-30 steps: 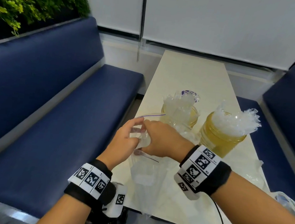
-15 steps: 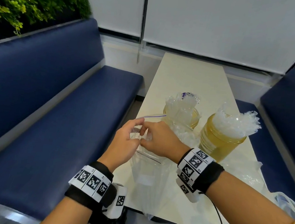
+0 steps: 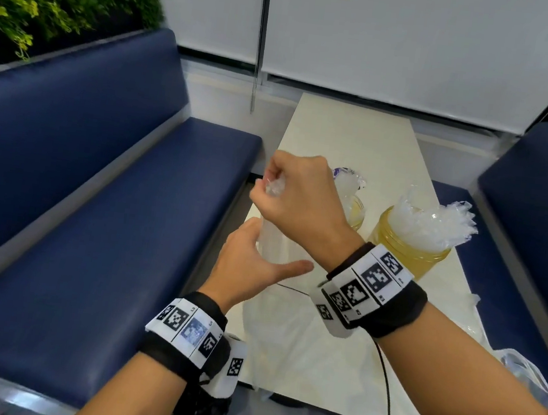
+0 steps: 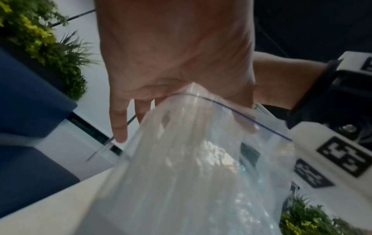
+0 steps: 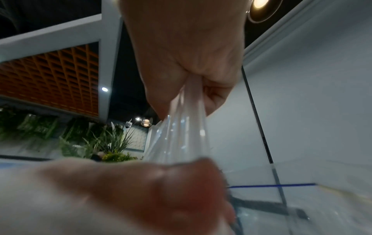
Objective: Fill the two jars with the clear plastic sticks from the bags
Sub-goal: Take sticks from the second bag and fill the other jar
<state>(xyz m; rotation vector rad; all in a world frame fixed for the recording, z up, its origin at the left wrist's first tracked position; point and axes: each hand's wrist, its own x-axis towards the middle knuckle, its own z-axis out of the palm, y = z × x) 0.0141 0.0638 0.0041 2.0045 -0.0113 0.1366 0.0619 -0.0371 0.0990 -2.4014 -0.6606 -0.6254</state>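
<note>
Clear plastic sticks (image 3: 274,186), a small translucent bundle, sit in the centre of the head view, gripped by the right hand (image 3: 296,198) above the open mouth of a clear zip-top plastic bag with a blue seal line (image 3: 283,315). In the right wrist view the bundle (image 5: 181,136) runs downward from the closed fist toward the lower middle of the frame, so part of its length appears to remain inside the bag. The step in hand is judged to be the withdrawal of a bundle from the bag.

The right hand is raised, wrist bent, knuckles upward, fingers and thumb curled tightly round the upper end of the sticks. The left hand (image 3: 248,266) lies below it, at the centre-left of the frame, thumb spread to the right. In the left wrist view its fingers (image 4: 118,125) extend fairly straight along the bag's rim (image 4: 203,159); whether they pinch the film cannot be told.

Two round amber-tinted glass jars stand on the pale table (image 3: 353,137), right of centre: the nearer-left jar (image 3: 356,214) is partly hidden behind the right hand, and the right jar (image 3: 405,254) bristles with sticks above its rim. Both already look well filled.

The next move probably calls for lifting the bundle clear of the bag, carrying it rightward, and easing it end-first into whatever gap one of the jars still offers.
</note>
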